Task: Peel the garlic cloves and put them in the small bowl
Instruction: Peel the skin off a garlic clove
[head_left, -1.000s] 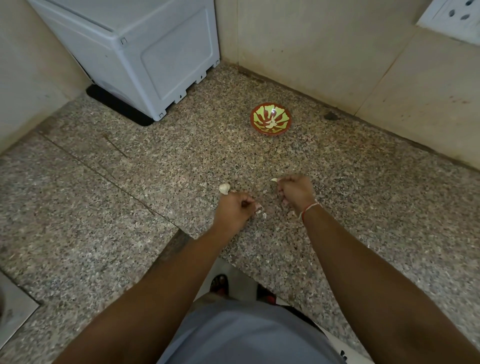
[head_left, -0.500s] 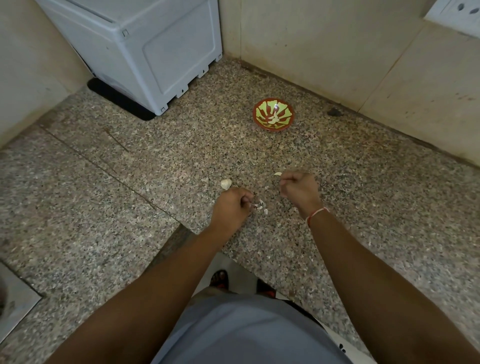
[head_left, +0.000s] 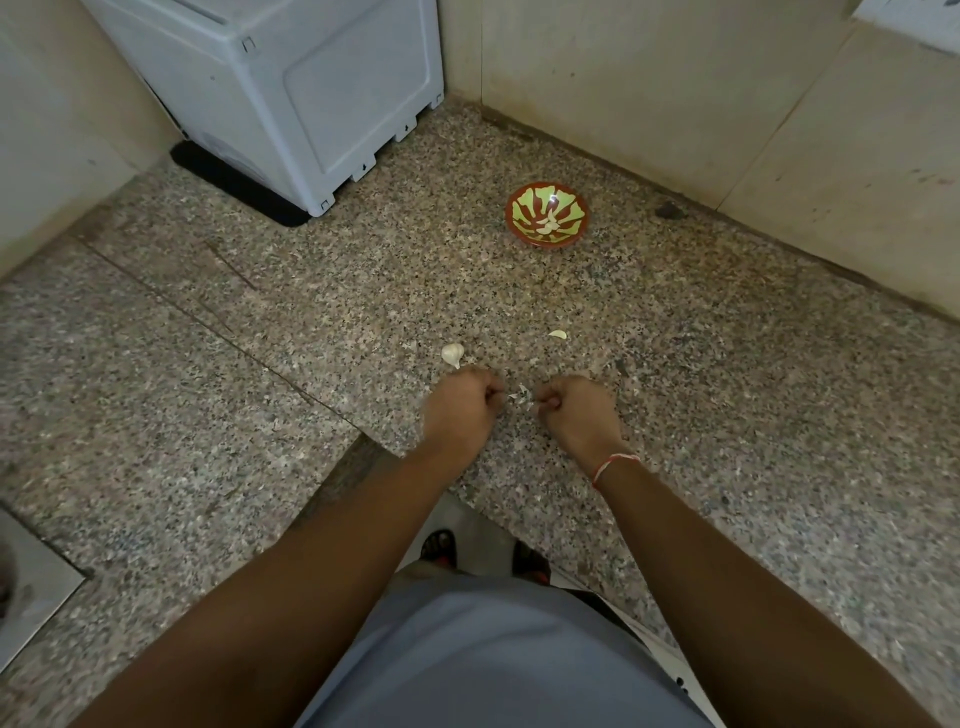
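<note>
Speckled granite counter (head_left: 727, 415) between beige tiled walls (head_left: 649, 78), white appliance (head_left: 291, 88) cornerward.

Counter (head_left: 363, 291) open toward bowl (head_left: 545, 214) — only loose clove (head_left: 452, 354) between.

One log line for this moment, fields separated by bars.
left hand and right hand: peeling a clove | bowl: peeled cloves inside | counter: one unpeeled clove

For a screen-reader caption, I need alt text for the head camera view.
Two bare hands, left hand and right hand, work with curled fingers at small white garlic skin flakes over a speckled granite counter. A whole white garlic clove lies nearby; a red-and-green patterned small bowl holds peeled cloves.
</note>
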